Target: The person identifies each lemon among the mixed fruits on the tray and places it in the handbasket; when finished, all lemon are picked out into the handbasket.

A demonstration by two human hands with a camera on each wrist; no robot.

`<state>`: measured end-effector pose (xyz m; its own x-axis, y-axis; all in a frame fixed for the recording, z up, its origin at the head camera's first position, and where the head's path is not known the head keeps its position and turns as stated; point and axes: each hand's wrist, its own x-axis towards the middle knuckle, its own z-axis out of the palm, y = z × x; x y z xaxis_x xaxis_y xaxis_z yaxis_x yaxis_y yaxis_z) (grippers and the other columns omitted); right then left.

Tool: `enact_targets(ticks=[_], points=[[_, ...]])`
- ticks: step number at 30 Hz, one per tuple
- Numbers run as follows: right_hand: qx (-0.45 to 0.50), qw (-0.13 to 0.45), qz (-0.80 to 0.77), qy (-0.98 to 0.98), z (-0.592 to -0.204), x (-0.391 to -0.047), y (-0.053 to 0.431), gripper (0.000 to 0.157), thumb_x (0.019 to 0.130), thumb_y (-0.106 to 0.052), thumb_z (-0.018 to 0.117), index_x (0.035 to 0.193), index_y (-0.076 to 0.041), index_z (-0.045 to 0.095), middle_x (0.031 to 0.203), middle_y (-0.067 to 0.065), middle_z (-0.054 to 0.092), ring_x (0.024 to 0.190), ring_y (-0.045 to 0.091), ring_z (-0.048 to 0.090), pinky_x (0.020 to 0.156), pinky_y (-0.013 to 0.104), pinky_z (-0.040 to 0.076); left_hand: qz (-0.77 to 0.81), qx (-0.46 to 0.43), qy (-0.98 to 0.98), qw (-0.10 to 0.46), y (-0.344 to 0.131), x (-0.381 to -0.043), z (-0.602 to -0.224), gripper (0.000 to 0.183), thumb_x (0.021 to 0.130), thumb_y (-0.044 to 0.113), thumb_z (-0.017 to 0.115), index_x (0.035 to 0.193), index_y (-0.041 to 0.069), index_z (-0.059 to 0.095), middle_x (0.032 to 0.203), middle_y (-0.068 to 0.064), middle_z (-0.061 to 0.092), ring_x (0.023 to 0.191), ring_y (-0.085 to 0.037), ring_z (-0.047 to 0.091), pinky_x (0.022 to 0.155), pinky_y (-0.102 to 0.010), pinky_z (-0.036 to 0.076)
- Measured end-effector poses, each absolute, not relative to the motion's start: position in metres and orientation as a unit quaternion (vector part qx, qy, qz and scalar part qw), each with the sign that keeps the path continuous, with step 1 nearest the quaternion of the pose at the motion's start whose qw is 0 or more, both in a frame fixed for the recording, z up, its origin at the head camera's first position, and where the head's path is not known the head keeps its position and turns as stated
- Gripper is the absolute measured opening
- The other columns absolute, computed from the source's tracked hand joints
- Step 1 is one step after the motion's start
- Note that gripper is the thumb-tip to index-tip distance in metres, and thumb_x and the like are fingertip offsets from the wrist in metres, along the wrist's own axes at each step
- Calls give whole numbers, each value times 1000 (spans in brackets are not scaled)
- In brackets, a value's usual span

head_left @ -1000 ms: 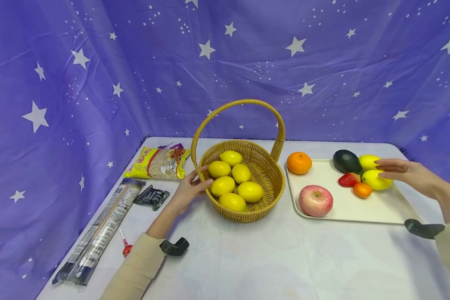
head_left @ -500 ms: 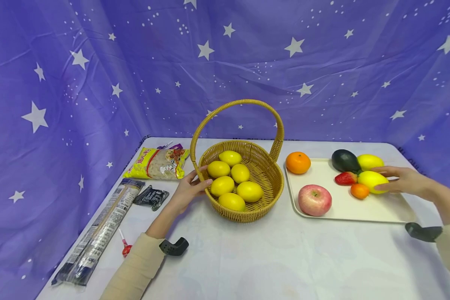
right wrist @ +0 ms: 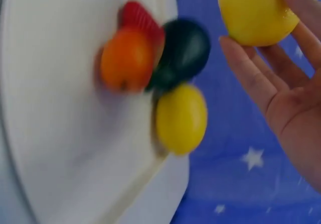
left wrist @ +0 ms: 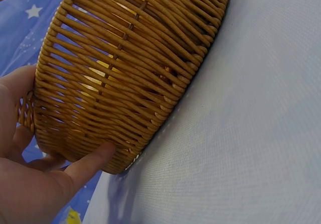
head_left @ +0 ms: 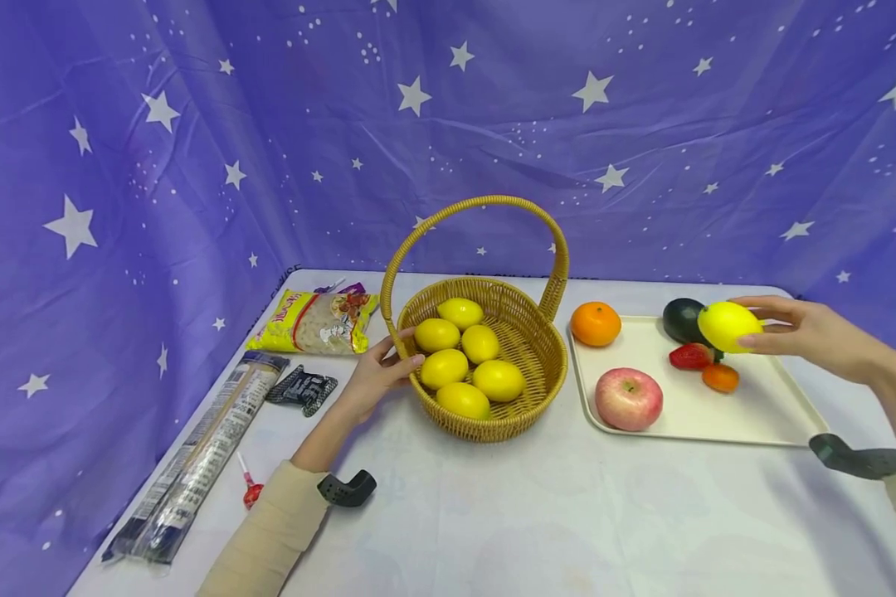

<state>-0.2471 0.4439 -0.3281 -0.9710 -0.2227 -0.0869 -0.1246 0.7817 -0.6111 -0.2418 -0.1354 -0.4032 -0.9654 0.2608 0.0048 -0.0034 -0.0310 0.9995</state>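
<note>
My right hand [head_left: 814, 336] holds a lemon [head_left: 726, 326] between thumb and fingers, raised above the cream tray [head_left: 772, 419]. In the right wrist view that lemon sits in the fingertips, clear of the other fruit. A second lemon [right wrist: 181, 119] lies by the tray's far edge; in the head view the held one hides it. My left hand [head_left: 373, 380] grips the left rim of a wicker basket [head_left: 535, 348] near the foot of its tall handle. Inside the basket lie several lemons [head_left: 499, 381], mostly on its left side.
On the tray are an apple [head_left: 629, 400], an orange [head_left: 596, 324], a dark green avocado-like fruit [head_left: 681, 319], a strawberry [head_left: 690, 356] and a small orange fruit [head_left: 720, 378]. At left lie a yellow food bag [head_left: 317, 323], long plastic packages [head_left: 202, 464], a black packet [head_left: 304, 391] and a lollipop [head_left: 251, 493].
My right hand has closed on the nearer lemon and lifted it off the tray, up and slightly left. The left hand stays at the basket rim.
</note>
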Motion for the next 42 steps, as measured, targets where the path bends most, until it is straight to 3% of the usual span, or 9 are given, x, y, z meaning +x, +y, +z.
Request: enact_targets(ticks=[3,6,18,27,35,42], points=[[-127,78,-350,925,-316,-249,416,59,93,-19,67,145,-7,41,126,-5,51,96,-1,58,75,25,55,710,92,692,93,-136,-243,-404,59,96,10,61,149,4,35,147,-25,35,128,-38,45,90,-36,54],[-168,99,-380,904,-306,-253,385,56,92,-14,68,143,-10,46,118,-15,58,98,5,62,77,27,56,708,91,693,95,-137,-243,-405,59,96,11,61,149,4,35,148,-24,35,128,-37,45,89,-36,54],[-351,242,-403,810,-307,-279,259,57,86,-11,74,138,-4,52,132,10,57,117,28,56,95,36,51,711,88,691,93,-134,-243,-408,59,96,10,61,149,5,36,147,-23,36,127,-36,47,89,-36,54],[-378,360,-314,793,-316,-288,193,57,81,-19,81,133,-9,59,127,6,60,112,26,57,95,39,50,710,88,692,98,-132,-243,-408,60,95,11,62,149,5,36,149,-22,34,127,-36,47,93,-40,52],[-361,394,-243,810,-322,-291,175,53,80,-19,82,129,-12,63,129,6,57,108,23,60,90,33,52,708,87,694,97,-132,-242,-405,59,96,11,62,149,6,36,149,-22,35,129,-35,45,92,-39,53],[-354,366,-254,823,-328,-291,170,44,80,-15,81,122,-10,68,115,2,63,106,20,61,91,31,52,708,88,695,94,-135,-242,-402,59,96,12,62,149,7,37,150,-22,34,130,-35,44,92,-40,53]])
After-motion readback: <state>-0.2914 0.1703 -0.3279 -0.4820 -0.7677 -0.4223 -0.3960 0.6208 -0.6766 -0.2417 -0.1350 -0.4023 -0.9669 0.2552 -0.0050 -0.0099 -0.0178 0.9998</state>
